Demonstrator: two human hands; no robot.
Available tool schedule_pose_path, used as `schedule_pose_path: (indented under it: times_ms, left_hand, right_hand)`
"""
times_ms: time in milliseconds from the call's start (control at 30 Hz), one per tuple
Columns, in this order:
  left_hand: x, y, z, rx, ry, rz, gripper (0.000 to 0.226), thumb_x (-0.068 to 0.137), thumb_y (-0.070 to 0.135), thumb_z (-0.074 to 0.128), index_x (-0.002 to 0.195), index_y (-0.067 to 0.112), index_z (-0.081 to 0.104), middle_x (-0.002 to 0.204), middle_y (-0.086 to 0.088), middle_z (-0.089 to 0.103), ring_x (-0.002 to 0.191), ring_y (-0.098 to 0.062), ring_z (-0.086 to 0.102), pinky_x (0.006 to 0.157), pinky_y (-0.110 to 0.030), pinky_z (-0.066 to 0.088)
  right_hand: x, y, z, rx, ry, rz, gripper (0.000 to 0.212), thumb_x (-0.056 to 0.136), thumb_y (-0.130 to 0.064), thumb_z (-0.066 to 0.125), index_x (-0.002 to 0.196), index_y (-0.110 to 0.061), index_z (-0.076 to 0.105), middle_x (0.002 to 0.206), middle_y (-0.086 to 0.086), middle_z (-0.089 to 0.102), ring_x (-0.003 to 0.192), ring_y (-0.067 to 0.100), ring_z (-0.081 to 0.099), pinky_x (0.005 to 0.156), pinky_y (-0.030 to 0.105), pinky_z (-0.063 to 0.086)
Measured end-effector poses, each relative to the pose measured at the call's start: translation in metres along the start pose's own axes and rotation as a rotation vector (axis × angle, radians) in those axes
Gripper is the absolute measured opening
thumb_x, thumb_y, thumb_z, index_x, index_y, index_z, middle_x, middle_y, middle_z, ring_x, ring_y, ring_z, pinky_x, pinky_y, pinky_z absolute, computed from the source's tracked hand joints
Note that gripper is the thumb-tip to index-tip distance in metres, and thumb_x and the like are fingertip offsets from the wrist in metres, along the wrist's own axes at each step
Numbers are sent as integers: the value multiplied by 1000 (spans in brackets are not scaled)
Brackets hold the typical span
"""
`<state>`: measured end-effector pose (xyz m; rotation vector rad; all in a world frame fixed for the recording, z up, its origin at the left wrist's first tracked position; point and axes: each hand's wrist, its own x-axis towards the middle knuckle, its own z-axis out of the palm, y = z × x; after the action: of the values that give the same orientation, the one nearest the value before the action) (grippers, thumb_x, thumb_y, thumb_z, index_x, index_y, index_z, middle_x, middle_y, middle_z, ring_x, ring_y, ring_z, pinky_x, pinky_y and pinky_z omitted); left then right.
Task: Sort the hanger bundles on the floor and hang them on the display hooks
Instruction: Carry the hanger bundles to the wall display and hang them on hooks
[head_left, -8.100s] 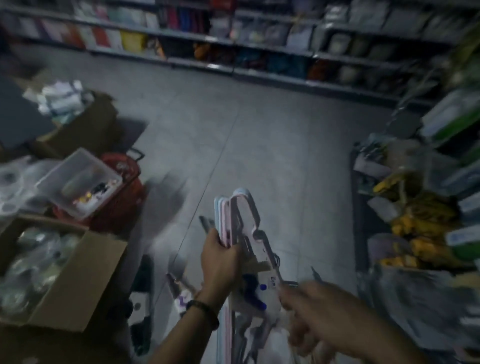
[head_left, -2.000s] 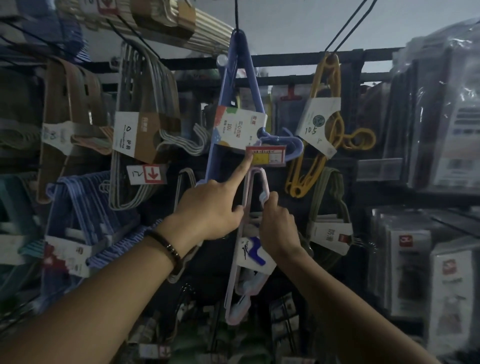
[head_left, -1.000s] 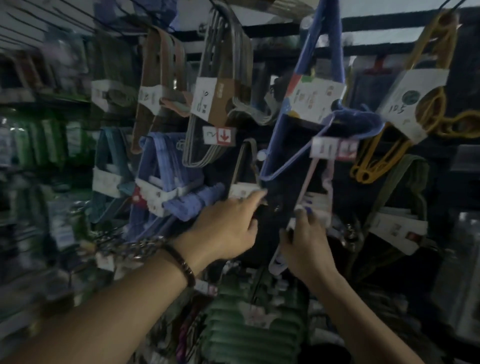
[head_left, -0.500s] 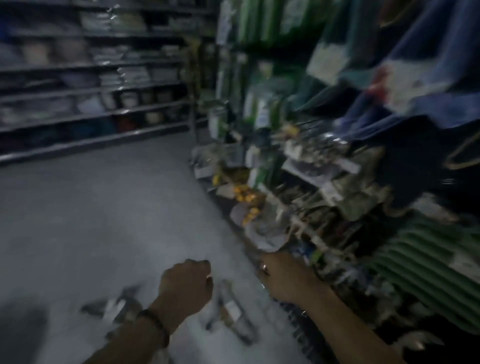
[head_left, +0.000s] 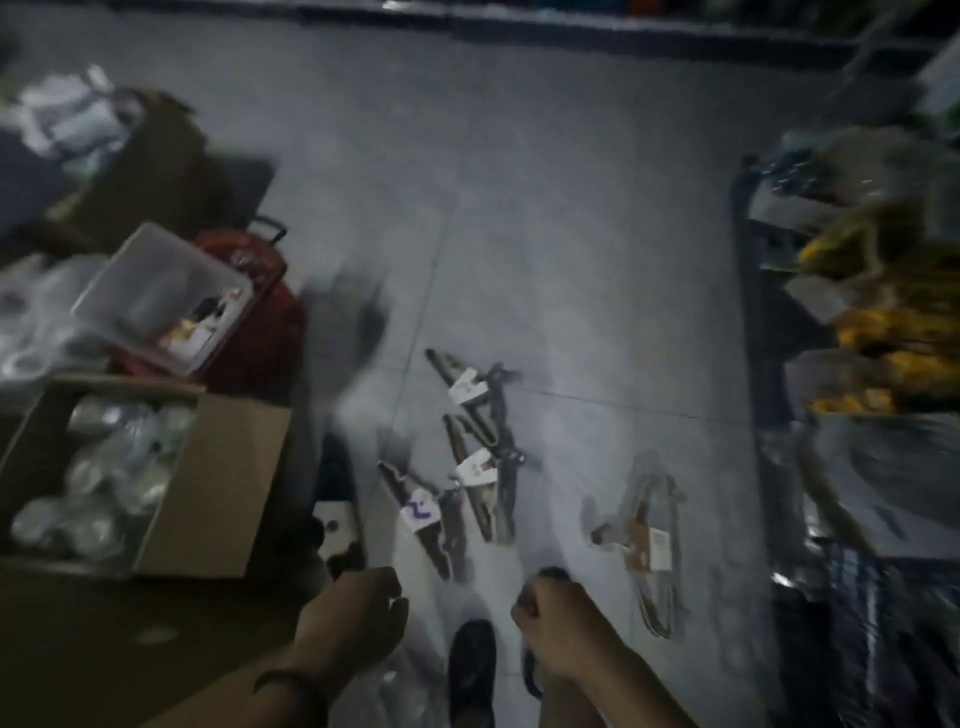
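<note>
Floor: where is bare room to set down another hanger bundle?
Bare floor lies beyond the hanger bundles, between the red basket and the right shelf. A strip separates them from the lone bundle. Crowded left by the cardboard box.

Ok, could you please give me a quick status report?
Left hand and right hand empty, loosely curled. Hanger bundles on floor ahead, none picked up. Cardboard box off left, path open.

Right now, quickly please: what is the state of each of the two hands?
Left hand: fingers loosely curled, holding nothing; open.
Right hand: fingers curled; the blur hides whether it holds anything, so it cannot be told.
</note>
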<state>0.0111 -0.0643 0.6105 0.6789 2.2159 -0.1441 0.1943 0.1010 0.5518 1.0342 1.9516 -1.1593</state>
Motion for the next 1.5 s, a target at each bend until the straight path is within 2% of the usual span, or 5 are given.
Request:
schedule_pose_path:
  times_ms: [200, 567, 900, 1200, 1500]
  left_hand:
    - [89, -47, 91, -170, -114, -143, 20, 106, 47, 49, 110, 35, 65, 96, 9, 63, 80, -9, 57, 80, -23, 46]
    - [250, -64, 286, -617, -183, -316, 25, 102, 38, 56, 119, 24, 66, 116, -3, 73, 104, -23, 70, 88, -34, 55]
    - [356, -102, 389, -807, -104, -382, 23, 101, 37, 57, 118, 24, 64, 113, 0, 70, 98, -17, 65, 82, -31, 51]
    - [407, -113, 387, -842, 49, -357, 22, 103, 34, 56, 121, 30, 67, 101, 10, 71, 85, -4, 66, 81, -31, 60]
    - [403, -140, 356, -1173, 135, -575, 36, 101, 48, 62, 130, 27, 59, 114, 3, 67, 102, -18, 68, 96, -48, 59]
  right_hand:
    - [146, 25, 58, -128, -209, 36, 26, 103, -40, 53, 100, -18, 65, 97, 0, 68, 90, 17, 65, 84, 34, 56]
    - [397, 61, 175, -209, -304, 150, 49, 105, -39, 57, 143, -8, 54, 144, 13, 58, 128, 30, 58, 103, 33, 47]
    - [592, 27, 278, -113, -7, 182, 42, 96, -21, 66, 135, -8, 58, 134, 15, 67, 119, 36, 67, 81, 27, 49]
    - [614, 37, 319, 40, 296, 320, 29, 94, -19, 76, 118, -4, 70, 122, 16, 75, 114, 35, 71, 82, 30, 53]
    - [538, 12, 258, 70, 197, 246, 7, 88, -6, 75, 94, -3, 75, 89, 7, 70, 87, 24, 68, 72, 27, 46]
